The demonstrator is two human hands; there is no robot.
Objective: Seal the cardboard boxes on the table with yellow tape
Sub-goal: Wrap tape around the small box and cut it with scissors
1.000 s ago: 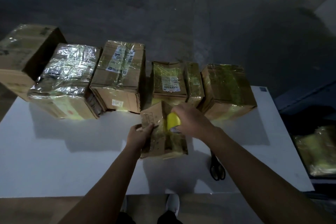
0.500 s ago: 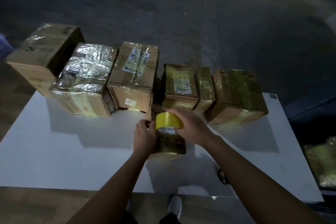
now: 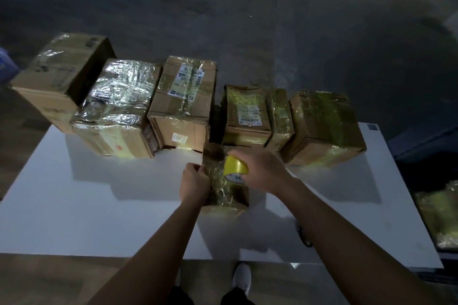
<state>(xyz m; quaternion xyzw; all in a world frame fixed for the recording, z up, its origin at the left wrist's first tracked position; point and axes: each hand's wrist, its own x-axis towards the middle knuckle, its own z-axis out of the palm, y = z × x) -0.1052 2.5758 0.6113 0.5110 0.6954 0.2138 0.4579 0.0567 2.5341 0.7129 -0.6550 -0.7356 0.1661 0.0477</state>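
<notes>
Yellow tape roll point(image 3: 235, 168) sits in the grip of the right hand point(image 3: 262, 171), whose fingers curl over it from the right; the roll's white printed core faces the camera.

Closest to the person, below the near edge of the white table point(image 3: 99, 205), a white shoe point(image 3: 241, 277) shows between the two forearms. On the table just left of the right forearm lies a dark looped object point(image 3: 304, 236), mostly hidden by the arm.

Next comes the small box point(image 3: 226, 193), glossy with yellowish tape, at the near middle of the table. The roll is held over the far right part of its top face; whether it touches the box cannot be told. The left hand point(image 3: 194, 184) grips the box's left side, fingers curled at its upper left edge.

Behind stands a row of six boxes along the far edge. At the far left corner is a plain brown box point(image 3: 62, 77), then a box in shiny wrap point(image 3: 119, 104) and a tall labelled box point(image 3: 184, 96). After these come a lower labelled box point(image 3: 245, 111), a narrow box point(image 3: 280, 116) touching it, and a yellow-taped box point(image 3: 324, 124) at the right. The small box stands just in front of the lower labelled one.

Off the table's right side lies a yellowish wrapped parcel point(image 3: 440, 215), blurred. Dark grey floor point(image 3: 322, 32) lies beyond.
</notes>
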